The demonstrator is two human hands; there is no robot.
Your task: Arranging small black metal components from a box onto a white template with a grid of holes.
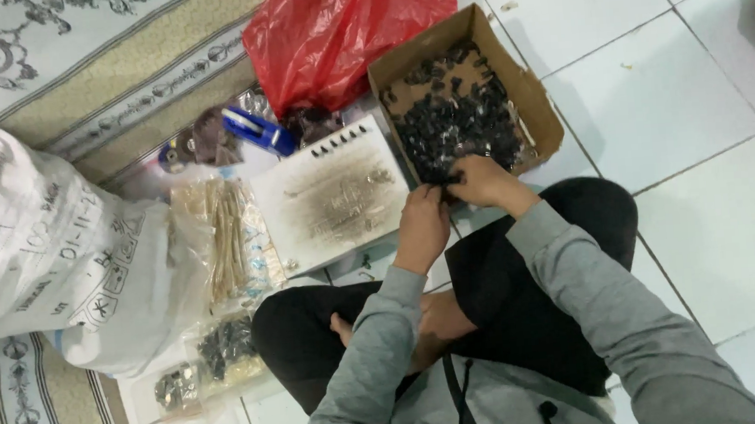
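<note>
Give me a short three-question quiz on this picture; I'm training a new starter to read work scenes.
1. True or false: the cardboard box holds small dark parts.
2. What lies just left of the box? A) a white board B) a metal bucket C) a folded towel
3. Fill in: behind the box lies a ____ plastic bag.

Key
1. True; the right hand is at the pile's near edge, the left hand beside it.
2. A
3. red
</note>
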